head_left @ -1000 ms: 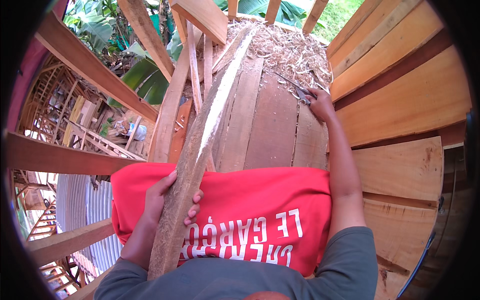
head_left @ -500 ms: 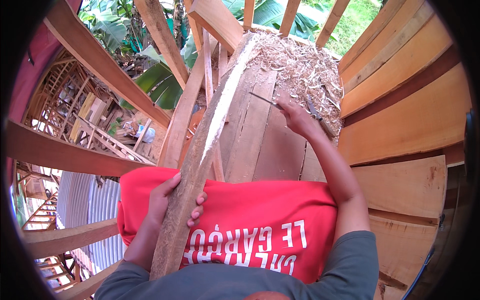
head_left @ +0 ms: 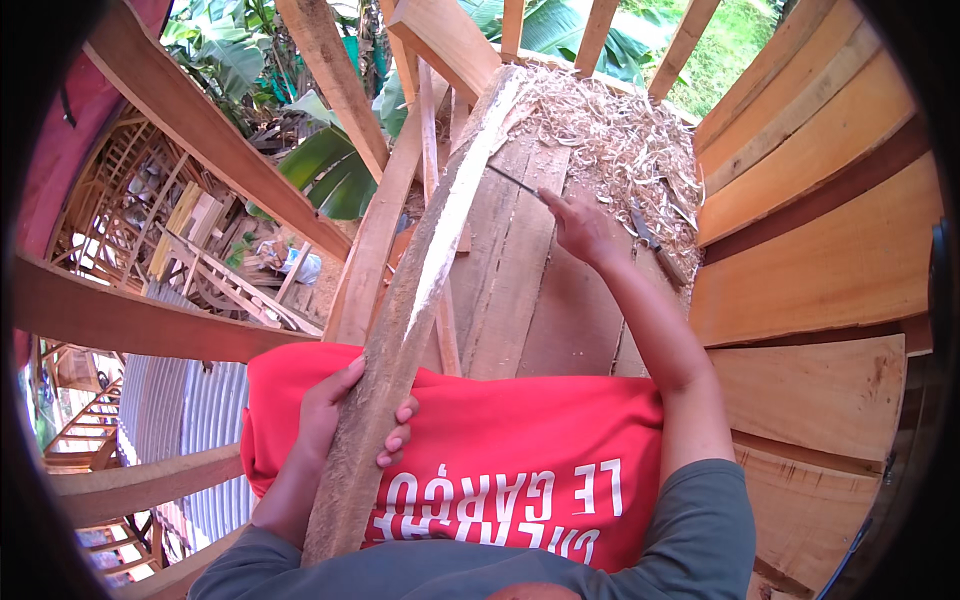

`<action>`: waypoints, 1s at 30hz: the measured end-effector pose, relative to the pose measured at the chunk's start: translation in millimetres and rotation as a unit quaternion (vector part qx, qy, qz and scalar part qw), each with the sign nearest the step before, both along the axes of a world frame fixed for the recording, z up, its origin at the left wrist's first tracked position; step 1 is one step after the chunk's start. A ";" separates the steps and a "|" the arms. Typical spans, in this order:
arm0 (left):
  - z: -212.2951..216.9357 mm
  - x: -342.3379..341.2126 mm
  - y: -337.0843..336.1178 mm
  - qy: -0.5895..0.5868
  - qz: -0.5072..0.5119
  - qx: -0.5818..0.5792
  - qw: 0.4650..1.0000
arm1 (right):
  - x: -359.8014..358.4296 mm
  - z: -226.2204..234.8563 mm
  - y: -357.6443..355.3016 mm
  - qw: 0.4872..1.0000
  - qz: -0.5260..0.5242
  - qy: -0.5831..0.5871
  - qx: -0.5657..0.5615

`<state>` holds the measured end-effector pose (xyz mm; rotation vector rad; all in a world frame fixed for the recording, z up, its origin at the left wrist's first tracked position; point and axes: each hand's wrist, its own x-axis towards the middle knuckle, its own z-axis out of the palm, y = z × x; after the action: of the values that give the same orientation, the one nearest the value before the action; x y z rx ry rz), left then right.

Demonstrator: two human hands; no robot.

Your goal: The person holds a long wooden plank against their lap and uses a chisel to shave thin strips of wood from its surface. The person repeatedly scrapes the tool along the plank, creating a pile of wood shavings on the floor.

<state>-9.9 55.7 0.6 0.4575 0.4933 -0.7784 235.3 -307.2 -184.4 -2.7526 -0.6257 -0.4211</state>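
Observation:
My left hand is closed around the lower end of a long wooden beam. The beam slants from my lap up to the far planks, and a pale freshly cut strip runs along its right edge. In my right hand is a long-bladed knife, seen almost edge-on as a thin dark line. Its tip points up and left, close to the pale strip; whether it touches the wood I cannot tell. A red cloth with white lettering covers my lap.
Curled wood shavings are heaped on the plank floor at the far right. A dark blade-like tool lies by them. Upright boards wall the right side. Timber framing stands at left, with stacked lumber below.
My right hand has moved a little left and nearer, bringing the knife's tip closer to the beam's pale strip. My left hand keeps its hold. The whole view has shifted slightly.

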 end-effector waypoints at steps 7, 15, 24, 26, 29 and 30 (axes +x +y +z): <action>1.5 -0.5 -1.8 0.002 -0.002 0.007 1.000 | 10.7 -18.7 18.7 0.984 -0.096 0.149 0.018; 2.9 2.6 -4.3 0.009 -0.003 0.003 1.000 | 7.7 -19.0 21.5 0.983 -0.021 0.120 0.136; 0.9 2.6 -5.9 0.006 0.000 0.021 1.000 | 13.8 -3.7 27.8 0.965 -0.201 0.086 0.147; 0.1 2.3 -4.6 0.006 0.004 0.025 1.000 | 4.7 1.9 26.1 0.977 -0.088 0.124 0.149; 0.9 3.8 -5.1 0.005 -0.001 0.018 1.000 | 5.4 -12.0 24.9 0.985 -0.009 0.136 0.104; 1.6 4.1 -5.8 0.007 -0.001 0.016 1.000 | 7.2 -11.1 27.5 0.980 -0.091 0.150 0.095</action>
<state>-5.8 49.9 2.2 0.4824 0.5190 -0.7774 242.5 -279.7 -195.5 -2.6225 -0.2458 -0.0908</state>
